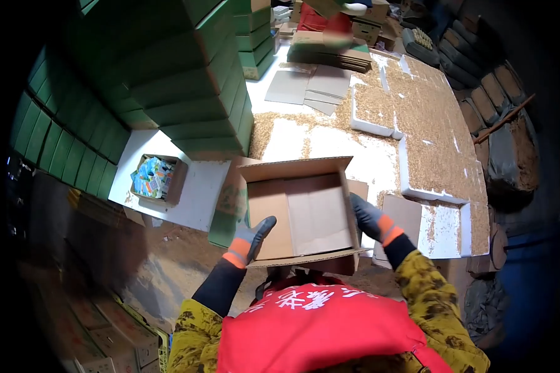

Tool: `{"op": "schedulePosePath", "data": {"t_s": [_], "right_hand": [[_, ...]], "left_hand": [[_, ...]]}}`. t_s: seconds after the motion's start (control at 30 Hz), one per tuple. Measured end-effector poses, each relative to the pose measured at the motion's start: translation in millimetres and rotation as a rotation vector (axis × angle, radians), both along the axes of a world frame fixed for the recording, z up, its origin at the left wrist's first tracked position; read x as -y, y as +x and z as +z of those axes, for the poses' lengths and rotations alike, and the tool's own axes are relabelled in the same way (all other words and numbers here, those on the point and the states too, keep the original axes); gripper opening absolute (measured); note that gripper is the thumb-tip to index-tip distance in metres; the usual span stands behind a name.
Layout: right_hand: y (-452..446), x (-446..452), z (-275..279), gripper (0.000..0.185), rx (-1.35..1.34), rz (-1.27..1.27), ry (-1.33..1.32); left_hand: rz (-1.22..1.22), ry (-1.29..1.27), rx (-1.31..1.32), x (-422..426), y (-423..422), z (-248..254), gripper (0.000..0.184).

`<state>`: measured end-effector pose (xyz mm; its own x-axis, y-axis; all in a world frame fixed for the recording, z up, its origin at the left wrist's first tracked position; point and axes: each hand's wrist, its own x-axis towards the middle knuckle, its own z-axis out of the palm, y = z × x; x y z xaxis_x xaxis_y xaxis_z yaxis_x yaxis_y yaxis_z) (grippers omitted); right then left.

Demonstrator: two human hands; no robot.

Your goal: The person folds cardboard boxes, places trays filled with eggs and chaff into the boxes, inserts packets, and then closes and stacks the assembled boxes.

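The open cardboard box point(320, 214) sits at the centre of the frame, between the person's 2 gloved hands, just above the red apron point(317, 326). It seems partway made up: the walls stand, the bottom panels meet along 1 seam, and flaps stick out along the upper and lower edges. Closing those flaps appears left undone, and no contents show inside.

The left hand point(252, 239) pinches the box's lower-left wall, thumb inside, with its fingers mostly hidden outside. The right hand point(367, 217) lies against the outside of the right wall; its fingertips are hidden, so how firmly it grips cannot be told.

Stacked green boxes point(193, 118) at upper left look already formed, while the flattened cartons point(330, 53) at upper centre and loose cardboard sheets point(311, 87) below them are not yet shaped. A small carton of colourful packets point(152, 177) stands at left.

The white worktop point(330, 142) carries brown crumbs and, at right, crumb-covered white slabs point(435, 149). The green stack crowds the space above and left of the box, and green-printed cardboard point(227, 208) lies just beside its left wall. At top centre, a co-worker in red point(311, 18) is partly visible.
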<state>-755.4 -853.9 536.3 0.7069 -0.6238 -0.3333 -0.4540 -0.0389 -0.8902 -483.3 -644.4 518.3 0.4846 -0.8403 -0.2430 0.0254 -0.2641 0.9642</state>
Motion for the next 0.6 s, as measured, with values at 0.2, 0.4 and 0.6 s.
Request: {"op": "schedulePosePath", "data": {"t_s": [0.2,0.4,0.6], "right_hand": [[17,-23,-9,0.093,-0.007,-0.171,-0.203],[5,-9,50,0.057,0.555,-0.255,0.277],[59,27,179,0.049,0.842,-0.323,0.205]], "left_hand": [[-0.015,-0.065,-0.016,-1,-6,17,0.078],[-0.071,-0.194,-0.189,36,16,116,0.068],[0.190,-1.017,0.439,79,184,226,0.056]]}}
